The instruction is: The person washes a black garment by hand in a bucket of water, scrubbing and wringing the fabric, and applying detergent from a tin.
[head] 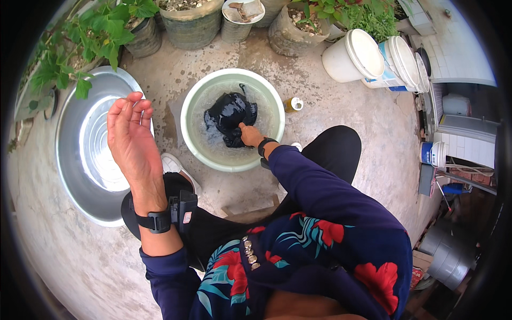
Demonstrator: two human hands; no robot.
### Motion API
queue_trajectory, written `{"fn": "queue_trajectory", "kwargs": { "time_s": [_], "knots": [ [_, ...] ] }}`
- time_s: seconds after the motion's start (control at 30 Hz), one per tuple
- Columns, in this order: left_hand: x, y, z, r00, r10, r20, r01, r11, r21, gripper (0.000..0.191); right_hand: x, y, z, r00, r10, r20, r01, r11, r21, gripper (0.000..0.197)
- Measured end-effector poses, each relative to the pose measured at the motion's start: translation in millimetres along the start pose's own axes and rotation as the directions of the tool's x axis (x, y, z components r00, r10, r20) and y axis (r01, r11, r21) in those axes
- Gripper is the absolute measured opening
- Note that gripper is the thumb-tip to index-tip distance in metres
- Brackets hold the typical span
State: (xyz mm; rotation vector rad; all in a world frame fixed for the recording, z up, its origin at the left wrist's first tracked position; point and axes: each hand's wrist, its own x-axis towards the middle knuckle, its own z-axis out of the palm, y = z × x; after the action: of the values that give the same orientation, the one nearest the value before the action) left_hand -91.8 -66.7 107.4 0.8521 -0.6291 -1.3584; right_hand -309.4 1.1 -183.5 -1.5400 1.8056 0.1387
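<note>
A pale green plastic basin [188,138] with cloudy water stands on the concrete in front of me. In the water lies a wet black cloth or garment [230,110], bunched up and partly above the surface. My right hand [252,135] grips its near right edge, the fingers partly hidden by the hand and the fabric. Raised over the left side, my left hand [134,136] holds nothing, palm up with fingers slightly curled and apart. Below that hand, a large shiny metal basin [69,148] rests on the ground, its inside bright with reflected light.
A small yellow container [294,105] with a white top stands right of the green basin. Lidded white buckets [346,60] are at the far right. Potted plants [192,24] line the back. A smaller bucket [432,154] sits by the right-hand wall.
</note>
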Motion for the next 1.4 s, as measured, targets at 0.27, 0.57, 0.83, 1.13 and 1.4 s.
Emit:
{"fn": "queue_trajectory", "kwargs": {
  "time_s": [0.27, 0.57, 0.83, 1.13, 1.4],
  "knots": [
    [12.0, -31.6, -1.5, 0.997, -0.081, 0.005, 0.079, 0.988, 0.134, 0.018, -41.3, -53.1, -132.1, 0.992, -0.094, -0.089, 0.124, 0.502, 0.856, 0.029],
    [11.4, -88.0, -21.0, 0.929, -0.332, 0.163, 0.209, 0.834, 0.510, 0.048, -175.0, -109.7, -304.0, 0.842, -0.281, -0.461, 0.495, 0.061, 0.867, 0.020],
    [-22.7, -117.2, 19.7, 0.725, -0.458, 0.515, 0.079, 0.797, 0.599, 0.073, -230.0, -150.3, -344.9, 0.705, -0.331, -0.627, 0.584, -0.229, 0.778, 0.014],
    [-34.1, -161.5, 14.5, 0.661, -0.689, 0.298, 0.176, 0.529, 0.830, 0.064, -177.8, -153.7, -312.7, 0.721, -0.205, -0.662, 0.629, -0.209, 0.749, 0.020],
    [-32.6, -150.7, 13.4, 0.536, -0.801, 0.268, 0.495, 0.555, 0.668, 0.021, -67.9, -88.4, -222.5, 0.915, -0.082, -0.395, 0.399, 0.324, 0.858, 0.059]
  ]
}}
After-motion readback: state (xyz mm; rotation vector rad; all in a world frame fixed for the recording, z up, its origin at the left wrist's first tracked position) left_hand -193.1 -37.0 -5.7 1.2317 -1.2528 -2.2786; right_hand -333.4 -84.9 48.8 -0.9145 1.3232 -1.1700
